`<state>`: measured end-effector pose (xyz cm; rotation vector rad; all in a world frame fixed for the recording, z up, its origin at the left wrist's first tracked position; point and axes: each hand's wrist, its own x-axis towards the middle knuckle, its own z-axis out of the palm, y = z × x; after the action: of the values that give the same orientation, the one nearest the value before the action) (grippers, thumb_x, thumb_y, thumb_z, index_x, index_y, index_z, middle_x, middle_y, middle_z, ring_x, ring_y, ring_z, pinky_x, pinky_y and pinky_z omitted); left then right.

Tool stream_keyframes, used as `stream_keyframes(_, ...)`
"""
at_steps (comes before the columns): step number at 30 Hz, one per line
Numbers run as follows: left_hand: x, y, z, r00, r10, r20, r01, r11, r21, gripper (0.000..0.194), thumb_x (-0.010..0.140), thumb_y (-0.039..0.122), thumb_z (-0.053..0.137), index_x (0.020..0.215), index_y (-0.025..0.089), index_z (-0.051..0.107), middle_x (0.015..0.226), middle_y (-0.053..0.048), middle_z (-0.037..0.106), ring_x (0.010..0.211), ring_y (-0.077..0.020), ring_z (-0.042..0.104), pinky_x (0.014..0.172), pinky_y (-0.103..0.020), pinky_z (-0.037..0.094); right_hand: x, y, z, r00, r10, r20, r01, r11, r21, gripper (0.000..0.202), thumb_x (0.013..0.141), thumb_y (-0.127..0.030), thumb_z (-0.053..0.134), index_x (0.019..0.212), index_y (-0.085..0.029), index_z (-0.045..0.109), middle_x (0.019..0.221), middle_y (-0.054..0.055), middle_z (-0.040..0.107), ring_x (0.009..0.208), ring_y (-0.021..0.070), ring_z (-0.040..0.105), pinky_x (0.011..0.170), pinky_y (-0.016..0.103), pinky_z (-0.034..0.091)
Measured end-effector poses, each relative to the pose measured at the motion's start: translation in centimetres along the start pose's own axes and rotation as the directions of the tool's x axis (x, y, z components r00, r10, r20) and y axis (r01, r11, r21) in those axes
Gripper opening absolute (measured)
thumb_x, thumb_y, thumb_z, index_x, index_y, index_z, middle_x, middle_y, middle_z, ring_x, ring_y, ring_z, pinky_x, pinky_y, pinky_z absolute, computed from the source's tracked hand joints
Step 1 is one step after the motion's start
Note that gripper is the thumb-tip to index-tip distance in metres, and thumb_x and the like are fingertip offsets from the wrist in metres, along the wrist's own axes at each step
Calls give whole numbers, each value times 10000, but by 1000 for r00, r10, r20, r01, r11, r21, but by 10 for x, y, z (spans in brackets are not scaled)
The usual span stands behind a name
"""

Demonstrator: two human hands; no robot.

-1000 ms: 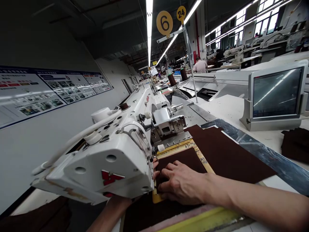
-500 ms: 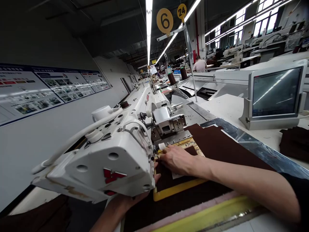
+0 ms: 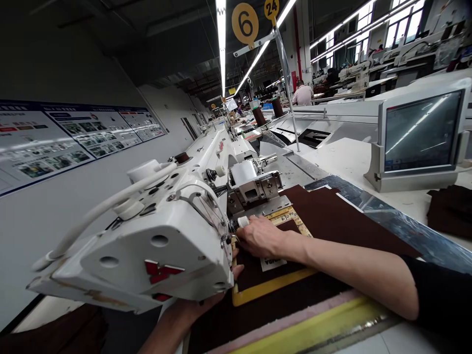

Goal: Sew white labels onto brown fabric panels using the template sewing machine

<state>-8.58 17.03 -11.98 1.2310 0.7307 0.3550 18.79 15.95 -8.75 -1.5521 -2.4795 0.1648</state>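
Note:
A white sewing machine head (image 3: pixel 162 260) with a red logo stands in front of me. My right hand (image 3: pixel 258 237) is at its needle area, fingers curled and pressed together; their tips and anything between them are hidden. From beneath the head comes my left hand (image 3: pixel 237 269), mostly covered by it. Two of its fingertips show apart beside the needle area. Under both hands lies dark brown fabric (image 3: pixel 254 270) inside a yellow frame (image 3: pixel 273 287). A white label (image 3: pixel 273 264) with dark letters lies on that fabric, below my right wrist.
A metal clamp unit (image 3: pixel 254 189) sits behind my right hand. More brown fabric (image 3: pixel 332 221) spreads to the right. A screen (image 3: pixel 422 132) stands on the table, with brown pieces (image 3: pixel 450 211) beside it. Brown thread cones (image 3: pixel 258 116) and a seated person (image 3: pixel 303 93) are farther back.
The view has shifted slightly, with the machine now a little farther left. More of the white label shows below my right wrist. Both hands stay at the needle area.

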Motion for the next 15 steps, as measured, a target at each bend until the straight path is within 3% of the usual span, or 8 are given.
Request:
stream_keyframes(3,0,5,8,998,48,-29,-46,996,76,619,981,668,278,1211,340,751,1495,-18,569,1380,-353,534,1089,-545,463,5,-3,-4,999,17,31,-18,1000,15,252,994,-309,508,1059,-173,710,965,138,712,1021,307,648,868,434,504)
stream_keyframes(5,2,11,17,994,102,-39,-97,990,107,577,962,634,341,1142,312,785,1470,-69,577,1335,-343,568,1027,-507,504,7,-4,-7,998,30,53,-31,999,23,256,988,-312,516,1065,-171,715,998,151,720,1036,317,656,867,446,513)
stream_keyframes(7,4,18,26,980,171,-100,-149,969,195,621,923,525,306,901,198,833,1344,-162,639,1216,-352,628,871,-452,539,9,-5,-12,996,40,76,-43,999,30,255,977,-304,528,1074,-158,713,1040,168,722,1036,323,667,857,447,524)
stream_keyframes(9,6,24,32,963,229,-140,-160,908,387,743,765,331,66,503,24,690,1119,-245,658,1015,-355,664,570,-348,471,10,-6,-16,994,43,97,-47,998,35,248,962,-292,546,1083,-147,707,1070,177,720,1025,322,677,848,446,534)
stream_keyframes(11,6,25,31,970,223,-100,-127,811,572,587,619,233,19,321,-4,466,994,-235,656,954,-346,658,431,-281,372,11,-8,-19,992,45,115,-49,998,36,229,944,-272,566,1068,-141,707,1073,181,719,1026,326,678,858,462,535)
stream_keyframes(13,4,22,26,985,168,-35,-108,764,636,631,733,253,45,400,63,547,1075,-187,712,1119,-342,638,528,-332,473,11,-9,-18,991,52,124,-57,998,32,205,935,-256,578,1041,-137,707,1060,185,719,1046,332,669,888,484,526)
stream_keyframes(15,1,16,20,978,202,-52,-121,754,646,638,923,338,161,639,163,704,1155,-104,754,1229,-302,625,756,-428,562,13,-10,-15,990,66,122,-70,997,29,191,934,-250,582,1032,-138,703,1042,185,719,1072,331,658,913,490,514)
